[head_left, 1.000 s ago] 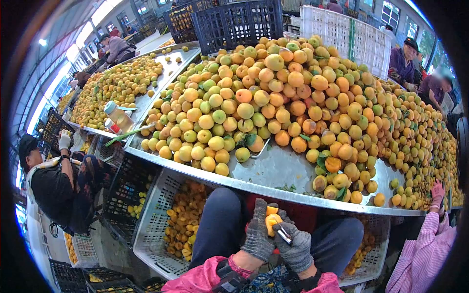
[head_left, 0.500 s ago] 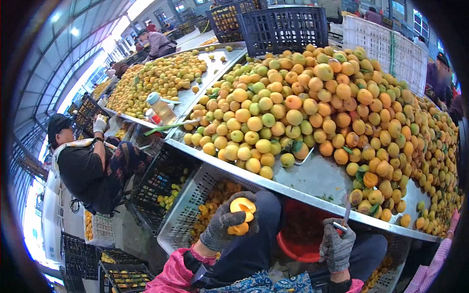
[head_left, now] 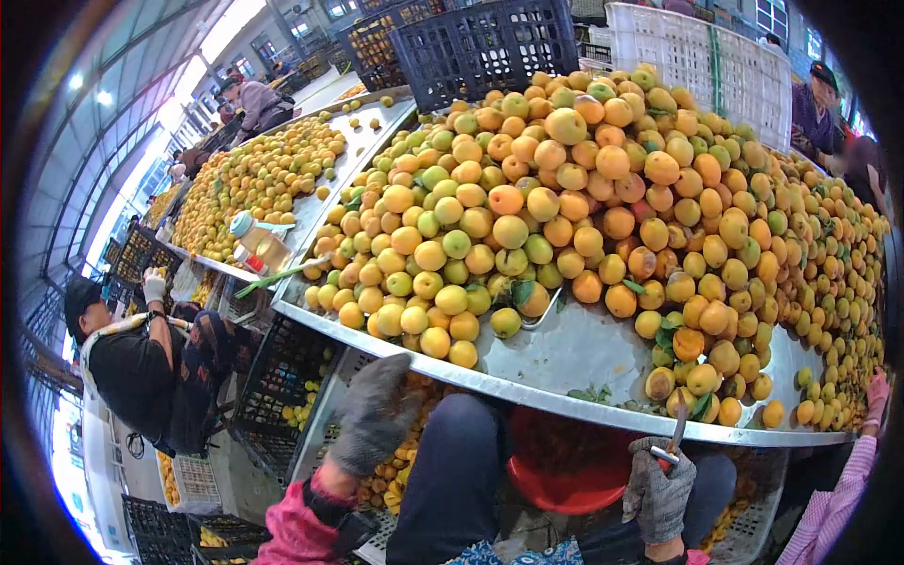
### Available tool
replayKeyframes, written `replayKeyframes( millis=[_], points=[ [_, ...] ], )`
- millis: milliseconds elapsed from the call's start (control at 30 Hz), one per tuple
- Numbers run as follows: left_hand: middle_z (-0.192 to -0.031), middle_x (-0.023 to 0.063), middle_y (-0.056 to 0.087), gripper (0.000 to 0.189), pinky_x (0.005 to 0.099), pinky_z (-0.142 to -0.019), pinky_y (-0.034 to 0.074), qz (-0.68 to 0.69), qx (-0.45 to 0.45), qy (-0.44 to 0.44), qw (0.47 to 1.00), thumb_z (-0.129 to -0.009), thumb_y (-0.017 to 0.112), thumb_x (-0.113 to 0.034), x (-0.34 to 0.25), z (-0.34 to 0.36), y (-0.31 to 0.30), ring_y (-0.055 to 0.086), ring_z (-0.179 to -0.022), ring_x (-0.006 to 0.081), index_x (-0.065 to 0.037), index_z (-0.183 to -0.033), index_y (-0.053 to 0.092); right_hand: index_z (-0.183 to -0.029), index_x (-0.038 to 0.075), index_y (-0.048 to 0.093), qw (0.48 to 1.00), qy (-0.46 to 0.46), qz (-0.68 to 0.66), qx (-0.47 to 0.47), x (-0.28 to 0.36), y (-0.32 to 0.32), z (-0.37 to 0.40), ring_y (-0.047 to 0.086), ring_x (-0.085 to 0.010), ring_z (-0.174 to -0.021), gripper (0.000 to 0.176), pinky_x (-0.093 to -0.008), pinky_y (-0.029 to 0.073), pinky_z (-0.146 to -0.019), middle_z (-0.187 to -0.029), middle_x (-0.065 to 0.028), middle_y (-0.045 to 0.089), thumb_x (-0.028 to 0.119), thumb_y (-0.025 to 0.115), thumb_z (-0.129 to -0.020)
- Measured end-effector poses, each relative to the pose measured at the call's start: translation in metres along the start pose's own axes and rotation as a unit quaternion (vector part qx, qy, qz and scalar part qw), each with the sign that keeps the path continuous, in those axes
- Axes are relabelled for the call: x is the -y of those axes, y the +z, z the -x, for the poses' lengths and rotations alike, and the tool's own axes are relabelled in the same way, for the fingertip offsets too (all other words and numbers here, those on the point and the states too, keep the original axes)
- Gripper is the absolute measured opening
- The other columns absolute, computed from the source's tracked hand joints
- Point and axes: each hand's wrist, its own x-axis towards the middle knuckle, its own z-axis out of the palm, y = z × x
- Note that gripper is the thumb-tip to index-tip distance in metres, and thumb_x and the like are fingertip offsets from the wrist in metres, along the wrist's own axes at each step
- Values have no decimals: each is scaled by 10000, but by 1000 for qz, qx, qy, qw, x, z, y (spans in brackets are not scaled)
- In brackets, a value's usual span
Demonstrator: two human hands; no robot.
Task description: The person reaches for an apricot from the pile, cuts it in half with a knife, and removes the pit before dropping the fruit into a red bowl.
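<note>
- Broadly, this is a long open-sided shed. Other people sit at steel tabletops down its left side, and one co-worker (head_left: 132, 367) is low by my tabletop's left corner.
- The heap of fruit (head_left: 565, 179) covers my tabletop (head_left: 584, 353) to its far edge; only a strip along the near edge is bare.
- A white crate (head_left: 315, 428) under the near edge holds cut halves (head_left: 391, 471). A red bucket (head_left: 565, 485) sits between my knees.
- My left hand (head_left: 375, 414) hangs over that crate, its grip released and empty.
- My right hand (head_left: 659, 494), below the near edge, is clenched round the knife (head_left: 676, 428), blade up.
- I judge I'm between fruits. Next, the left hand needs a whole one from the near edge.
</note>
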Motion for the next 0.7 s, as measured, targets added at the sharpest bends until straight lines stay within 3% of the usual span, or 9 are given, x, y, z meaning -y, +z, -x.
replayKeyframes(
  millis=[100, 167, 233, 300, 367, 400, 533, 633, 700],
  points=[
    [-1246, 165, 554, 570, 407, -972, 428, -34, 56, 191, 979, -748, 727, -182, -50, -87, 35, 519, -1169, 317, -59, -1263, 515, -880, -23, 646, 995, -57, 69, -37, -13, -3, -12, 498, -89, -426, 128, -229, 391, -402, -593, -24, 564, 93, 623, -834],
    [-1211, 159, 566, 535, 418, -928, 438, -95, 46, 261, 959, -747, 706, -278, -63, -134, 79, 527, -1137, 310, -68, -1214, 552, -868, -26, 651, 997, -28, 51, -51, -6, -1, -14, 509, -90, -452, 141, -227, 392, -429, -609, -26, 578, 107, 632, -821],
    [-1177, 157, 577, 527, 421, -896, 448, -164, 73, 274, 945, -749, 697, -311, -55, -164, 122, 545, -1093, 313, -68, -1197, 562, -854, -24, 654, 995, -25, 49, -89, -7, -4, -17, 511, -93, -449, 138, -228, 388, -427, -628, -26, 584, 106, 636, -811],
    [-1143, 155, 587, 522, 424, -864, 458, -232, 101, 282, 925, -751, 688, -344, -53, -175, 138, 563, -1048, 316, -69, -1181, 573, -927, -25, 636, 994, 4, 90, -59, -7, -16, -15, 518, -92, -459, 221, -227, 396, -423, -650, -42, 595, 178, 656, -842],
    [-1070, 143, 604, 582, 429, -827, 465, -232, 245, 156, 928, -733, 694, -394, -62, -178, 129, 588, -971, 319, -78, -1204, 565, -1125, -4, 611, 998, 42, 20, 34, -6, -23, -13, 586, -169, -500, 267, -276, 443, -447, -665, -66, 608, 164, 613, -917],
    [-982, 124, 605, 631, 440, -805, 467, -203, 307, 82, 926, -714, 712, -448, -64, -172, 117, 600, -903, 318, -114, -1227, 562, -980, -1, 651, 1000, 8, -13, -15, 2, -7, -12, 409, -44, -384, 201, -209, 283, -363, -536, 36, 475, 190, 629, -919],
    [-934, 141, 579, 682, 452, -801, 460, -140, 211, 187, 949, -684, 737, -515, -41, -130, 107, 584, -923, 330, -159, -1239, 562, -1002, -7, 646, 1000, 1, 7, 8, 0, -9, -14, 455, -64, -405, 192, -213, 326, -379, -562, 19, 512, 166, 617, -924],
    [-955, 155, 580, 685, 447, -816, 460, -103, 243, 170, 950, -672, 760, -483, -43, -130, 103, 575, -940, 344, -153, -1239, 563, -1000, -9, 644, 999, 33, -5, 6, 5, -8, -11, 453, -65, -400, 184, -211, 329, -376, -563, 19, 513, 155, 621, -919],
    [-984, 153, 591, 661, 440, -840, 458, -75, 220, 217, 948, -678, 765, -460, -33, -126, 111, 573, -951, 348, -148, -1229, 572, -1000, -9, 642, 999, 36, -16, -4, 6, -9, -11, 452, -66, -397, 181, -212, 328, -372, -564, 17, 515, 152, 625, -916]
  ],
)
